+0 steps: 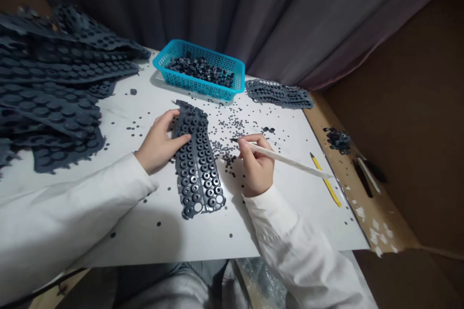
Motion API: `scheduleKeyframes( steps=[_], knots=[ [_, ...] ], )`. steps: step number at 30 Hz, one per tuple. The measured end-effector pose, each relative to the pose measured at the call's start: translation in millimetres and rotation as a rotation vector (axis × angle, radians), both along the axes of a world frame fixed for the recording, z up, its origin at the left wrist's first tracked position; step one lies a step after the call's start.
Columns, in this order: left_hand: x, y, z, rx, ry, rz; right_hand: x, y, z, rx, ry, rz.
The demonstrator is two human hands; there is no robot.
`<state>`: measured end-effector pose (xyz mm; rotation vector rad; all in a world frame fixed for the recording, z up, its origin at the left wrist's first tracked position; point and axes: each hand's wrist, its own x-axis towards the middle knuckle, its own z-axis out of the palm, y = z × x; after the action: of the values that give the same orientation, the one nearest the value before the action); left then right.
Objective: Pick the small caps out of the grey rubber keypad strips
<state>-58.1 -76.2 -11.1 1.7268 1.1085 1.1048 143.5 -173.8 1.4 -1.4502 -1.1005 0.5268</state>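
Observation:
On the table lies a dark grey rubber sheet of moulded round parts, in rows with ring-shaped holes; two round gaps show white near its front end. My left hand grips the sheet's left edge, thumb on top and fingers partly hidden at its far side. In my right hand is a long white stick with a dark pointed tip, pinched like a pen. I cannot tell exactly what tool it is. Its tip is right of the sheet, apart from it, above scattered small black discs.
A blue basket of small dark parts stands at the back. Large moulded rubber sheets pile up at left. A perforated sheet lies back right. A yellow pencil-like tool, dark scraps and a black-handled tool are at right.

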Motion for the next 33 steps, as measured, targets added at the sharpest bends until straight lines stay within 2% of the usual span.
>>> scheduleKeyframes(
  steps=[4,8,19,23,28,33],
  knots=[
    [-3,2,3.9,0.056,-0.019,-0.139,0,0,1.2,-0.001,0.024,0.019],
    [-6,7,1.6,0.009,-0.027,-0.214,-1,-1,1.8,-0.011,0.029,0.037],
    [-21,24,-0.9,0.058,0.256,-0.05,-2,-2,4.2,-0.028,0.023,0.068],
    [-22,26,-1.6,0.02,0.149,-0.051,-2,-1,4.2,-0.049,0.039,0.096],
    [-19,24,0.1,-0.02,0.043,-0.033,-3,-1,3.2,-0.127,0.075,0.248],
    [-16,26,-2.4,-0.005,-0.075,-0.052,-3,-1,0.9,-0.105,0.02,0.274]
  ],
)
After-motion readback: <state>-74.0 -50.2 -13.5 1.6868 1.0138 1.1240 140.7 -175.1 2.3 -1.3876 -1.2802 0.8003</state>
